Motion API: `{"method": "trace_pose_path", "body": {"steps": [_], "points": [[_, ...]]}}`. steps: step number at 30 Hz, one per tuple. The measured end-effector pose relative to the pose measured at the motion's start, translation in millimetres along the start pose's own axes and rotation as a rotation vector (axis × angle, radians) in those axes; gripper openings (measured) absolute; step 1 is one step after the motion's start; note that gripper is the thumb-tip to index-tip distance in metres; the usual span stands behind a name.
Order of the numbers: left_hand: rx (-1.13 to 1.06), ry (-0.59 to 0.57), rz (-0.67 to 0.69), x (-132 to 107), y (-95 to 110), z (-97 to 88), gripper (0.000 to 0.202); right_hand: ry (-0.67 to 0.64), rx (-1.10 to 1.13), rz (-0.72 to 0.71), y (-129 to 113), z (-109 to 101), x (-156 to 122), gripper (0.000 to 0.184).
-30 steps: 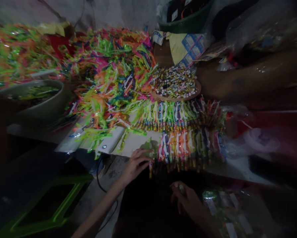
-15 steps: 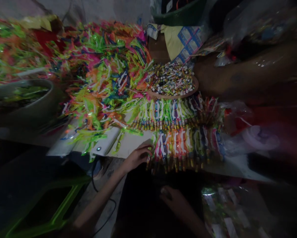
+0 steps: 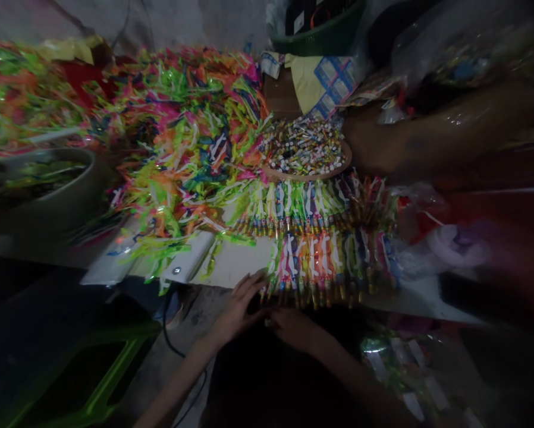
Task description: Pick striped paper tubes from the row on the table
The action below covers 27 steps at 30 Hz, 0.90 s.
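My left hand (image 3: 236, 306) is at the table's front edge, its fingers stretched towards the left end of a front row of slim patterned tubes (image 3: 314, 291) with coloured plastic and white strips. The fingers look apart, and I make out nothing held in them. Just to its right, over my dark lap, is my right hand (image 3: 294, 328), its fingertips close to my left thumb. Its fingers look curled together; dim light hides what they hold, if anything. Behind the front row lies a second row of similar tubes (image 3: 289, 224).
A round shallow tray (image 3: 345, 163) full of small tubes stands behind the rows. Bright plastic strips (image 3: 173, 137) heap up at left, beside a grey bowl (image 3: 66, 196). A green-framed stool (image 3: 110, 377) is low left; filled clear bags (image 3: 410, 368) lie low right.
My right hand has moved up and left to meet my left hand. My left hand has shifted slightly down and left from the front row. The view has shifted slightly.
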<state>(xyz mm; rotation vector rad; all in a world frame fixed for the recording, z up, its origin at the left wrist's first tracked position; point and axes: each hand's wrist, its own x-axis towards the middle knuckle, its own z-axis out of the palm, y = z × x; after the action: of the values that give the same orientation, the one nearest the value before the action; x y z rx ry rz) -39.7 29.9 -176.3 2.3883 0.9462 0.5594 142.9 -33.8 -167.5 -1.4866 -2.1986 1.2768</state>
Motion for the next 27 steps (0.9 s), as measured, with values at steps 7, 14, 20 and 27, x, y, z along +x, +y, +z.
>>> {"method": "trace_pose_path", "body": {"steps": [7,14,20,27], "points": [[0.053,-0.071,0.067,0,-2,2.4,0.054,-0.019,-0.012,-0.008,-1,-16,-7,0.03],[0.199,-0.03,0.175,-1,3,13.3,0.071,-0.071,0.032,0.035,-2,-30,-38,0.024],[0.289,0.018,0.194,9,0,29.7,0.067,-0.051,0.116,0.037,11,-61,-52,0.031],[0.306,0.034,0.16,18,12,34.0,0.063,-0.013,0.205,0.044,10,-55,-52,0.029]]}}
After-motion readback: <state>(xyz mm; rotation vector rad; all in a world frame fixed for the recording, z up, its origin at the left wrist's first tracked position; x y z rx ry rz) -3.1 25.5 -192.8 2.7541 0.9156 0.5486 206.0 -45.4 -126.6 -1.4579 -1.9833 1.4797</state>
